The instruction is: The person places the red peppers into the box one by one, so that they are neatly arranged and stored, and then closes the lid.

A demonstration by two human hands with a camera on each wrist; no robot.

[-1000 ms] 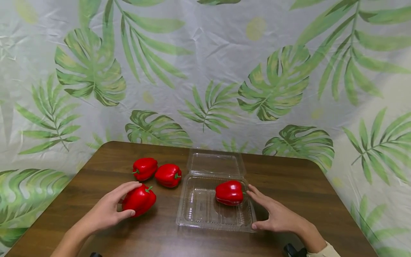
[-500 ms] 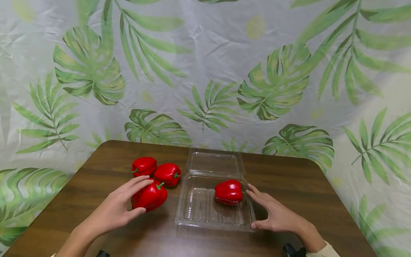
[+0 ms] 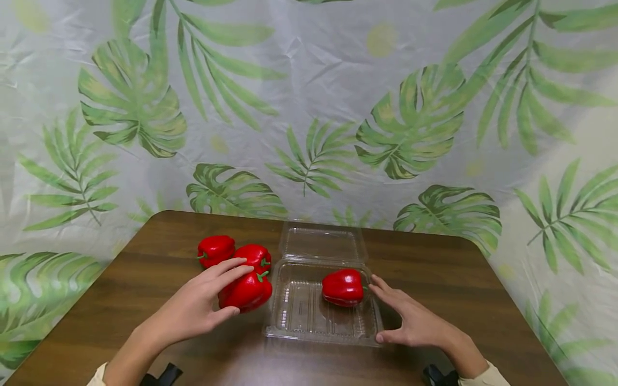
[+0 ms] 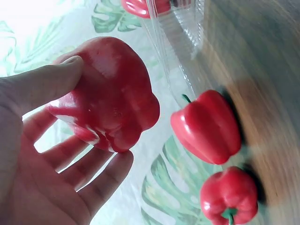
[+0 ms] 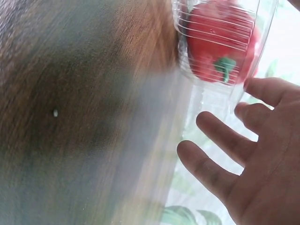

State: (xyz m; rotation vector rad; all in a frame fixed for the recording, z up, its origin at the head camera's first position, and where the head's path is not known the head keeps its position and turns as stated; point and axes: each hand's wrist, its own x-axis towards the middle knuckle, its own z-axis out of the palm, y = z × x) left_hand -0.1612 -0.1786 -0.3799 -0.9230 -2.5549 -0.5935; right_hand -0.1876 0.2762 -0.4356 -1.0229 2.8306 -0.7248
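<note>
In the head view, my left hand point(image 3: 190, 305) holds a red bell pepper point(image 3: 248, 292) with a green stem, just left of the clear plastic clamshell container point(image 3: 298, 319). The left wrist view shows the thumb on one side of this pepper point(image 4: 110, 89) and fingertips on the other. Another red bell pepper point(image 3: 343, 288) lies in the right half of the container, its stem facing right. My right hand point(image 3: 417, 321) is at the container's right side, fingers spread, with thumb and index fingertips at the rim. In the right wrist view, its fingers point(image 5: 225, 140) are nearly straight.
Two more red bell peppers, one at the far left point(image 3: 215, 251) and one partly behind my left hand point(image 3: 253, 254), rest on the brown wooden table point(image 3: 425, 268). The container's lid point(image 3: 323, 244) lies folded back toward the leaf-patterned cloth point(image 3: 328, 107).
My left hand has carried its bell pepper to the right, toward the container, and now overlaps one of the peppers behind. The right hand has stayed at the container's side.
</note>
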